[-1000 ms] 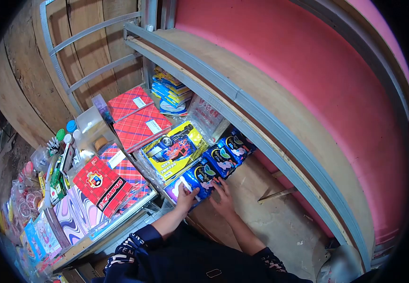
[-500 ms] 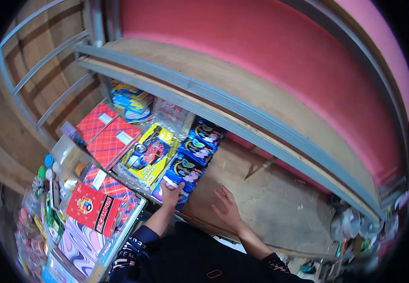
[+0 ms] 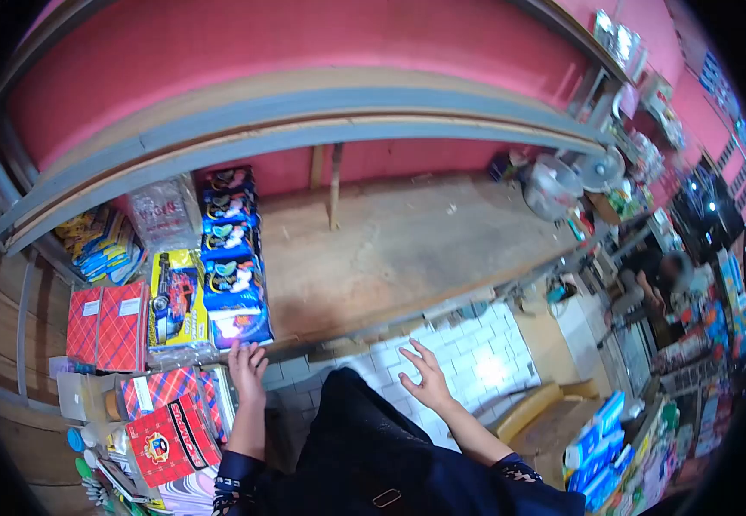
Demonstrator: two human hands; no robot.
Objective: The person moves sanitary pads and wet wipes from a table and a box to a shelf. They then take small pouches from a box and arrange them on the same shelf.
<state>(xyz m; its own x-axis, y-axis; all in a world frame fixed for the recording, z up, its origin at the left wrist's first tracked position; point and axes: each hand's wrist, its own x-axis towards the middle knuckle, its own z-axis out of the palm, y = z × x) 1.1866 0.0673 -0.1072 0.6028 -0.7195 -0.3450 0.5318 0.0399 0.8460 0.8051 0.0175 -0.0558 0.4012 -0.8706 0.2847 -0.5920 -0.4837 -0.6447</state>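
Clearly, the left hand [image 3: 248,371] is the nearer one: the row of blue packs [image 3: 234,277] lies just beyond its fingertips, long axis running away toward the pink wall [image 3: 287,174]. Its fingers are loosely parted, gripping nothing; whether they touch the front pack [image 3: 242,328], I cannot tell. The right hand [image 3: 429,387], well apart, spreads empty above the tiled floor [image 3: 468,346].
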